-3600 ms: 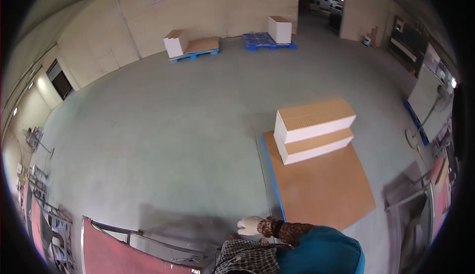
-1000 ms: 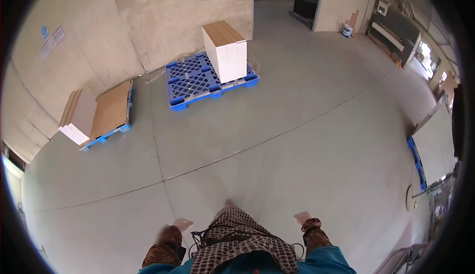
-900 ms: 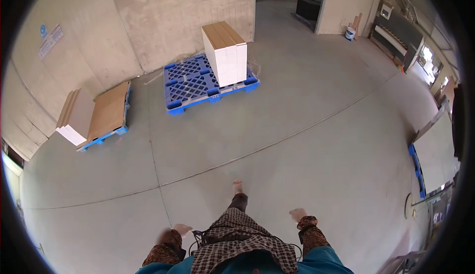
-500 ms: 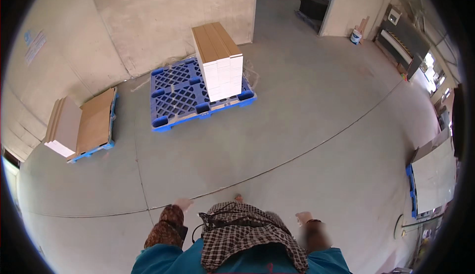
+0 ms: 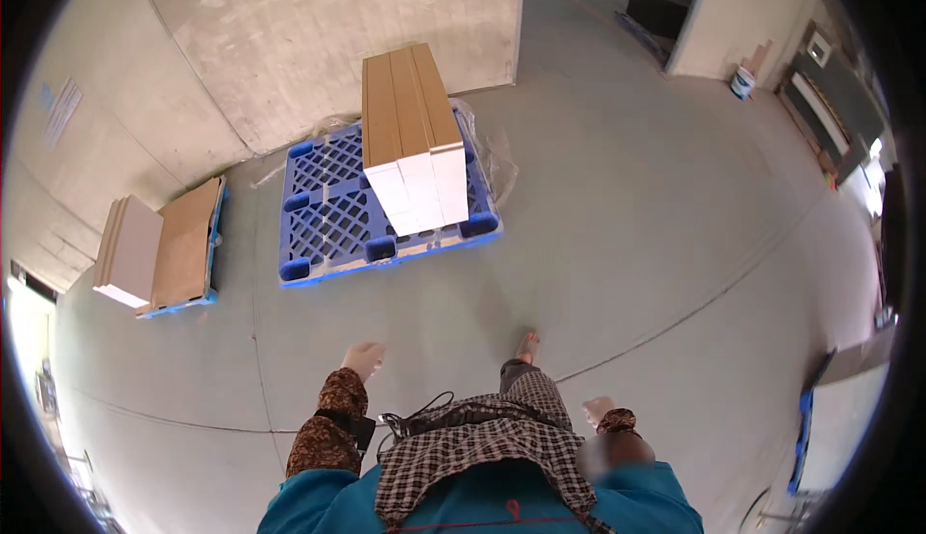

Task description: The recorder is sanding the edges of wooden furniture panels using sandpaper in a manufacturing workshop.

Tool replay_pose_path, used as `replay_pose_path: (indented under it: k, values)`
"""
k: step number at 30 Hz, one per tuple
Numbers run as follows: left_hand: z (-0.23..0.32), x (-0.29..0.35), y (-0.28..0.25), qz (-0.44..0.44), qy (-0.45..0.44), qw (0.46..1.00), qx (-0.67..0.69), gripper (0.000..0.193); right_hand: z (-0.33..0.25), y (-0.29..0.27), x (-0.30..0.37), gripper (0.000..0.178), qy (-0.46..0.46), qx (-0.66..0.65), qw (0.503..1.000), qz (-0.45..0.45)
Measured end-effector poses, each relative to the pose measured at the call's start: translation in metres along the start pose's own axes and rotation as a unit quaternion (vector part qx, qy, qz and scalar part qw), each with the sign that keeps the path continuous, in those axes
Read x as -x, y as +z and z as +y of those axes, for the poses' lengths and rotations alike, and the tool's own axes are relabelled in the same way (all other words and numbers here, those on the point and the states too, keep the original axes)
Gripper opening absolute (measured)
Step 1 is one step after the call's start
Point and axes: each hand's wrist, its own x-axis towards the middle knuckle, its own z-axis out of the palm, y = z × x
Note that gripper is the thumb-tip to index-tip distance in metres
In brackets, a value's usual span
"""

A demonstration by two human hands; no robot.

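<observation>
My left hand (image 5: 365, 359) hangs in front of me above the floor, its fingers loosely stretched and nothing in them. On the other side, my right hand (image 5: 598, 410) is slightly blurred, its fingers loosely bent with nothing visible in them. Neither hand touches anything. Ahead stands a tall stack of boards (image 5: 415, 182), brown on top and white at the front end. It rests on the right part of a blue plastic pallet (image 5: 328, 269), which is nearest to my hands.
Clear plastic film (image 5: 497, 163) lies by the pallet. At left, white boards (image 5: 135, 245) lean on a second pallet covered with brown sheet (image 5: 183, 245). A white bucket (image 5: 742, 83) stands by the far wall. Another loaded pallet (image 5: 803, 438) is at right. My foot (image 5: 528, 343) is forward.
I have stepped forward, and the board stack and blue pallet look closer. My foot now shows ahead of my apron. Both hands have come a little further up in view.
</observation>
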Motion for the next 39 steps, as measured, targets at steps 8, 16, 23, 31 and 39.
replay_pose_path:
  k: [8, 16, 23, 31, 39]
  values:
    - [0.139, -0.03, 0.059, 0.101, -0.079, 0.981, 0.146, 0.038, 0.07, -0.221, -0.154, 0.017, -0.142, 0.262, 0.954, 0.035]
    - [0.23, -0.164, 0.095, 0.115, -0.069, 0.94, 0.312, 0.048, -0.049, -0.397, -0.314, 0.016, -0.251, 0.394, 0.884, -0.021]
    - [0.287, -0.315, 0.105, -0.052, -0.079, 0.916, 0.391, 0.034, -0.123, -0.509, -0.405, 0.039, -0.306, 0.411, 0.859, -0.007]
    - [0.34, -0.416, 0.126, -0.083, -0.186, 0.882, 0.425, 0.103, -0.211, -0.634, -0.522, 0.046, -0.121, 0.132, 0.982, -0.066]
    - [0.355, -0.401, 0.118, 0.067, -0.013, 0.94, 0.335, 0.105, -0.435, -0.737, -0.61, 0.047, -0.277, 0.103, 0.955, -0.018]
